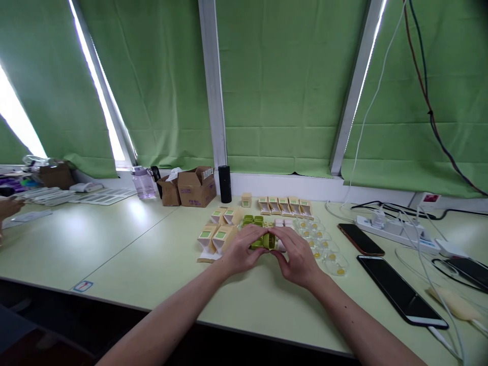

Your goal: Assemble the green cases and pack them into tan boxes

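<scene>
Between my two hands is a small green plastic cup-like piece (269, 241), pinched from both sides just above the table. My left hand (246, 247) closes its thumb and fingers on the left side of it. On the right side, my right hand (295, 254) has its thumb and fingertips on the same piece. Behind my hands stand more small green pieces (253, 219) and some white-pink ones (283, 222). Cream cartons with green labels (222, 235) lie by my left hand. Clear plastic shells with yellow centres (324, 245) lie right of my right hand.
A row of cream cartons (284, 207) stands at the back. Phones (400, 287), a power strip (398, 234) and loose cables lie on the right. Brown boxes (197, 188), a black cylinder (224, 184) and a water bottle (144, 183) line the wall. Another person's hand (9, 207) shows far left.
</scene>
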Tool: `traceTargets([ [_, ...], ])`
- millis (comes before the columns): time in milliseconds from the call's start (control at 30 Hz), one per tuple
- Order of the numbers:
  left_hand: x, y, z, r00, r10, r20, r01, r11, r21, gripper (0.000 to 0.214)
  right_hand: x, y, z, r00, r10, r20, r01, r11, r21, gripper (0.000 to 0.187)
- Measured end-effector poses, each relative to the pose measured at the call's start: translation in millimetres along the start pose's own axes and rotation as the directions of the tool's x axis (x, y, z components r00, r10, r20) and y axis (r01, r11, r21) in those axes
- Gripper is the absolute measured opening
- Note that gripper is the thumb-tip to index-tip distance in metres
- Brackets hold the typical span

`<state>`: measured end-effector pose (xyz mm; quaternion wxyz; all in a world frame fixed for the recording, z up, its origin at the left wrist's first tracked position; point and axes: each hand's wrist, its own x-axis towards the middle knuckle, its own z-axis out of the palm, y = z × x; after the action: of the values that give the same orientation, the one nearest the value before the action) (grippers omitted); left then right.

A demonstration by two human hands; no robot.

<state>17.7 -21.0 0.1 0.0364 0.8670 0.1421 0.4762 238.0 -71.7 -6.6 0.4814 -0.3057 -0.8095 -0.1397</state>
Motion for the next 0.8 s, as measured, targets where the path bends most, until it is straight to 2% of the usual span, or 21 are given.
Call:
traceTargets([
  [100,-1.3,-0.7,1.3,1.0,-0.022,-0.012,0.022,1.0,-0.002,0.059,-1.9,1.6,2.8,1.0,0.024,-0.015,-0.024,0.999,0.026,0.058],
  [200,-2.0,0.9,0.3,0.995,-0.102,-0.022,0.101,0.994,-0.028,0.066,-3.6,3.9,4.3,0.997,0.06,-0.038,-0.057,0.996,0.067,0.058],
  [267,-1.2,3.5,-1.3,0.987,-0.157,-0.026,0.155,0.986,-0.052,0.057,-4.5,5.0,4.6,0.994,0.089,-0.062,-0.083,0.992,0.09,0.057],
  [367,1.4,7.5,-2.9,0.974,-0.225,-0.04,0.223,0.973,-0.059,0.024,-5.4,5.3,4.6,0.988,0.123,-0.092,-0.113,0.988,0.103,0.054],
  [433,3.1,9.3,-2.5,0.963,-0.264,-0.049,0.261,0.964,-0.051,0.012,-5.8,5.0,4.7,0.986,0.133,-0.102,-0.122,0.987,0.107,0.053],
  [800,5.7,12.3,4.4,0.927,-0.375,0.007,0.373,0.92,-0.12,0.012,-8.0,5.4,7.6,0.989,0.11,-0.097,-0.099,0.988,0.117,0.052],
])
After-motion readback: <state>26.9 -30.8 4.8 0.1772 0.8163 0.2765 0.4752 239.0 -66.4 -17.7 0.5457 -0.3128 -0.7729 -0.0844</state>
